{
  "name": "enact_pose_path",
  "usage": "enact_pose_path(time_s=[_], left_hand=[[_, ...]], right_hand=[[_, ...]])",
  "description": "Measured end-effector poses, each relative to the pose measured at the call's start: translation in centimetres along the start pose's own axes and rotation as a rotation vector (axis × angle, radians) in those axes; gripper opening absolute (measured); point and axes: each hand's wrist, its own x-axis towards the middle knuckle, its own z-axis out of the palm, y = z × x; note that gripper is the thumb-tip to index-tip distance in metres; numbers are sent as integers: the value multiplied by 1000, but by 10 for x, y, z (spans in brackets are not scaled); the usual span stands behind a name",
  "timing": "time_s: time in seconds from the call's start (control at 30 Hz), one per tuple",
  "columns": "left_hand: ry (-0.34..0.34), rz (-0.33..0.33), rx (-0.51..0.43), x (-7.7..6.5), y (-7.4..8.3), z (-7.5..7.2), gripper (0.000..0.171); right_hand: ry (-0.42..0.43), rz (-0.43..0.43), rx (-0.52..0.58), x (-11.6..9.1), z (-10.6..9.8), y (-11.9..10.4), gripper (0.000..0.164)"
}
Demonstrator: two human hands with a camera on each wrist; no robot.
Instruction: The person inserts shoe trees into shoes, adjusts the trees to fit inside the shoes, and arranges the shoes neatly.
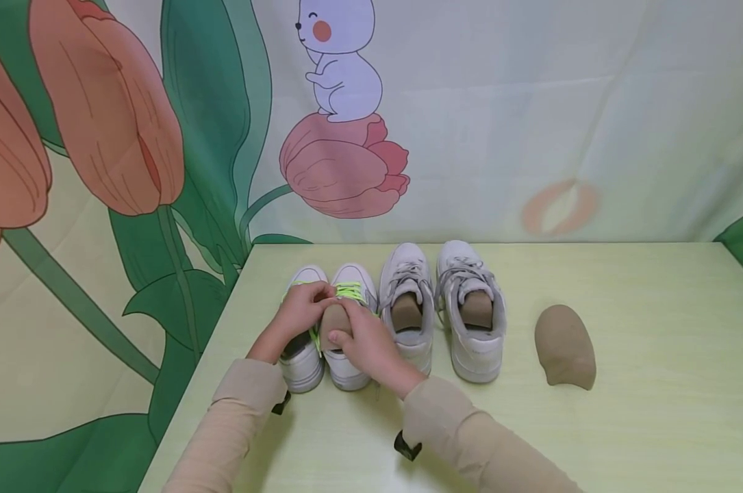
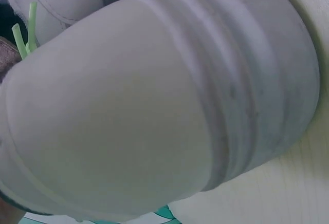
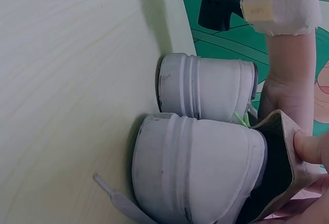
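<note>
My right hand (image 1: 371, 342) holds a brown curved shoe insert (image 1: 335, 325) at the opening of a white sneaker (image 1: 346, 375) with green laces, its thumb on the near face. In the right wrist view the insert (image 3: 304, 171) stands tilted at the heel collar, hollow side towards the shoe. My left hand (image 1: 300, 308) has bent fingers by that sneaker's laces and the insert's top; what they pinch is hidden. Beneath the left hand stands the matching sneaker (image 1: 302, 373), its heel filling the left wrist view. Another brown insert (image 1: 565, 346) lies on the table.
Two larger white sneakers, one (image 1: 417, 349) beside the right hand and one (image 1: 479, 356) farther right, each have a brown insert inside. All the shoes stand in a row, toes to the back, on a pale table (image 1: 667, 411). A printed cloth (image 1: 470, 137) hangs behind.
</note>
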Motion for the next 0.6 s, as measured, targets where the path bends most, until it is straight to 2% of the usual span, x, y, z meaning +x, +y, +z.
enact_pose_path(time_s=[0.27,0.37,0.5,0.6], left_hand=[[13,-23,3,-2,-1,-1,14],[7,1,43,-2,0,-2,15],[-26,46,102,-2,3,-5,14],[-48,57,142,-1,5,-7,13]], right_hand=[[-3,1,71,-2,-4,1,57],[-14,19,74,-4,-6,-2,61],[-10,17,25,-6,-7,-5,64],[9,-1,-56,-5,-4,-5,64]])
